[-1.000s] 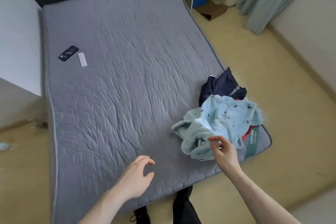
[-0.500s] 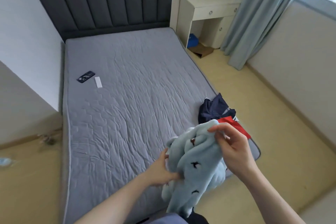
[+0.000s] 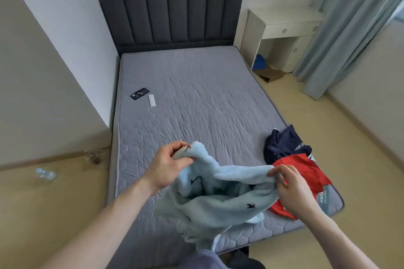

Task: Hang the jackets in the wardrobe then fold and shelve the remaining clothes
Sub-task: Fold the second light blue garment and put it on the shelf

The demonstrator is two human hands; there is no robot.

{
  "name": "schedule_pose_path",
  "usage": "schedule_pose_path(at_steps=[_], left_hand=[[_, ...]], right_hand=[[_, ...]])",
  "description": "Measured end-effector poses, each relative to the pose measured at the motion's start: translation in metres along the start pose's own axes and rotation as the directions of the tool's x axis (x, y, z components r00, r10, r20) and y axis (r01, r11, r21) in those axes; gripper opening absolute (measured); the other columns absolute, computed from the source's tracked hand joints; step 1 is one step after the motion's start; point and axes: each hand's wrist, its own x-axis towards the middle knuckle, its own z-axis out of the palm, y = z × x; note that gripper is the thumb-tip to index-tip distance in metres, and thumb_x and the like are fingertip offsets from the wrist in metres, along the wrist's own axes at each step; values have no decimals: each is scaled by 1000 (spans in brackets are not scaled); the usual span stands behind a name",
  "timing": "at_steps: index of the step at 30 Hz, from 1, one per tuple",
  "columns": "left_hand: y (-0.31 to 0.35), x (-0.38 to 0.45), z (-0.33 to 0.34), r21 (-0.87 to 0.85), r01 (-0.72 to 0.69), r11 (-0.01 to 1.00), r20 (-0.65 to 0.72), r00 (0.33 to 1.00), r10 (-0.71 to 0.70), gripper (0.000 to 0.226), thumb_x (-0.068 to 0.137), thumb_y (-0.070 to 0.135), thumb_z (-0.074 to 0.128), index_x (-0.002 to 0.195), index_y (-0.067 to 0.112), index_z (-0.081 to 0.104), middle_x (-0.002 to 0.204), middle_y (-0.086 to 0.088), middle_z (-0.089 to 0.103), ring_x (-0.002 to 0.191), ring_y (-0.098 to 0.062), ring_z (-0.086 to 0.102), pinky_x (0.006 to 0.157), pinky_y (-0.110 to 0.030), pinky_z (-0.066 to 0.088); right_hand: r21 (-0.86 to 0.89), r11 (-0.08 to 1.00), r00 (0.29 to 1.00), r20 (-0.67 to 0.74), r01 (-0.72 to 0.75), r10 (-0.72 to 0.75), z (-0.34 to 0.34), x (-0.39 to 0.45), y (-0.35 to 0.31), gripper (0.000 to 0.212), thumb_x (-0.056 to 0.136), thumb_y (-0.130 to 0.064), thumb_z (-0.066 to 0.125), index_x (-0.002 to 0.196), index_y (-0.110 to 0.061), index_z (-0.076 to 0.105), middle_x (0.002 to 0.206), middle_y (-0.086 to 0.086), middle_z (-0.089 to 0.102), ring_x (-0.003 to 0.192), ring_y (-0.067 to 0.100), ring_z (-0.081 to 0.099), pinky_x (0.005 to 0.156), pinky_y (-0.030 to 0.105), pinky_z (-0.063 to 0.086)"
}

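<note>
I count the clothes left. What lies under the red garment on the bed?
The red garment overlaps the navy garment and bare mattress. Anything directly beneath it is covered.

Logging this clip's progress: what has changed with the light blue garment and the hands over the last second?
The light blue garment left the pile, lifted and spread between both hands. The left hand, empty before, now pinches one edge; the right hand keeps its grip on the other. This uncovered the red garment. The navy garment, phone and mattress stayed put.
</note>
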Motion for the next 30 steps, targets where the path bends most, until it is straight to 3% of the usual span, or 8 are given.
schedule_pose_path(at_steps=[6, 10, 13, 16, 19, 23, 26, 30], left_hand=[[45, -33, 23, 199, -193, 961, 283, 950, 132, 22, 88, 11, 74, 100, 29, 77, 96, 11, 76, 93, -5, 71, 82, -21, 56], [23, -33, 13, 220, -171, 960, 251, 961, 114, 28, 84, 21, 83, 108, 33, 76, 99, 19, 71, 93, 0, 68, 82, -15, 51], [-19, -33, -24, 476, -107, 873, 202, 979, 10, 70, 68, 53, 89, 131, 48, 58, 109, 26, 56, 98, 2, 58, 85, -17, 47], [-80, -51, -53, 669, 150, 728, -5, 980, -198, 124, 52, 69, 88, 156, 31, 32, 149, 11, 39, 135, -12, 43, 111, -34, 40], [-127, -73, -45, 313, 565, 763, -209, 825, -525, 148, 43, 58, 97, 160, 11, 19, 155, -7, 40, 140, -28, 43, 109, -42, 43], [-154, -79, -5, -42, 699, 714, -77, 710, -700, 55, 67, 59, 85, 114, 35, 70, 109, 12, 74, 107, -19, 66, 83, -39, 55], [-154, -72, 15, -289, 801, 524, 95, 569, -817, 63, 91, 78, 45, 102, 19, 66, 103, -4, 70, 93, -24, 65, 70, -32, 54], [-145, -43, 25, -311, 595, 741, -8, 778, -628, 26, 98, 15, 52, 121, 23, 58, 103, 1, 71, 90, -15, 68, 64, -29, 55]], right_hand=[[135, 949, 866, 387, 285, -316, 19, 6, -82, 85, 76, -50, 82, 146, -57, 35, 152, -32, 37, 139, -9, 37, 107, 20, 37], [227, 927, 834, 409, 299, -369, 40, 9, -113, 18, 91, -26, 72, 106, -35, 69, 97, -15, 73, 94, 3, 68, 86, 43, 57], [243, 939, 883, 343, 244, -319, 52, -1, -117, 24, 82, -11, 58, 94, -31, 66, 83, -7, 69, 82, 21, 65, 75, 50, 56], [359, 909, 897, 299, 211, -326, 57, -10, -118, 38, 78, 4, 51, 94, -27, 66, 83, -4, 68, 81, 20, 64, 68, 32, 53], [443, 880, 913, 263, 174, -313, 56, -10, -122, 43, 82, 13, 51, 92, -26, 67, 83, -2, 69, 77, 14, 63, 63, 21, 48], [475, 866, 927, 232, 157, -296, 54, -9, -128, 40, 82, 15, 49, 92, -19, 66, 83, 3, 69, 81, 29, 63, 62, 32, 49], [478, 867, 936, 220, 144, -276, 52, -10, -128, 31, 86, 11, 52, 92, -16, 65, 83, 8, 68, 82, 35, 63, 62, 37, 50], [471, 868, 924, 240, 156, -297, 48, -12, -126, 28, 88, 6, 56, 93, -20, 67, 84, 2, 69, 84, 28, 65, 67, 35, 54]])
